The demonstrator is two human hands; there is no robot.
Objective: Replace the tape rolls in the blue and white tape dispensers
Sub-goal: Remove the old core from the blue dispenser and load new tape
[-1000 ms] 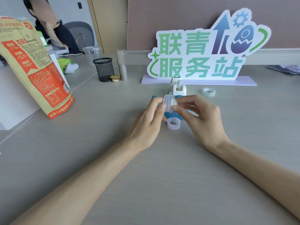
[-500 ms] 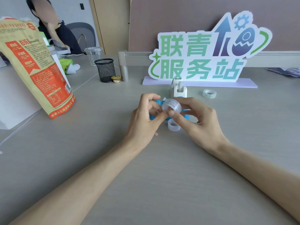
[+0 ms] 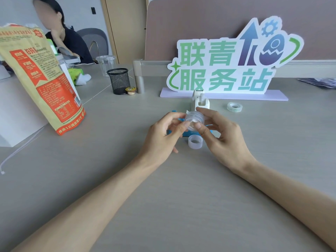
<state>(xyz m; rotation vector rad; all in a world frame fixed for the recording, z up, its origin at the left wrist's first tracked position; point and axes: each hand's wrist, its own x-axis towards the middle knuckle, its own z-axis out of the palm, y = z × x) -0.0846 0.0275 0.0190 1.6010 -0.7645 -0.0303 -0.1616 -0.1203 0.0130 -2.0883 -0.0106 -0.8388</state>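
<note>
Both hands hold a clear tape roll (image 3: 194,118) above the table's middle. My left hand (image 3: 163,135) pinches its left side with thumb and fingers, and my right hand (image 3: 220,137) grips its right side. Under the hands lies the blue tape dispenser (image 3: 187,133), mostly hidden. An empty translucent core ring (image 3: 195,141) sits on the table just in front of it. The white tape dispenser (image 3: 200,101) stands upright behind the hands. A second clear tape roll (image 3: 234,107) lies flat to the right of the white dispenser.
A tall orange and tan pouch (image 3: 41,79) stands at the left. A black mesh cup (image 3: 119,80) and a small yellow-lidded tub (image 3: 131,90) sit further back. A large green-lettered sign (image 3: 227,70) stands behind the dispensers. A seated person (image 3: 61,37) is at the far left.
The hands have turned the clear roll between the fingers and kept it above the blue dispenser. The left thumb has shifted onto the roll's front.
</note>
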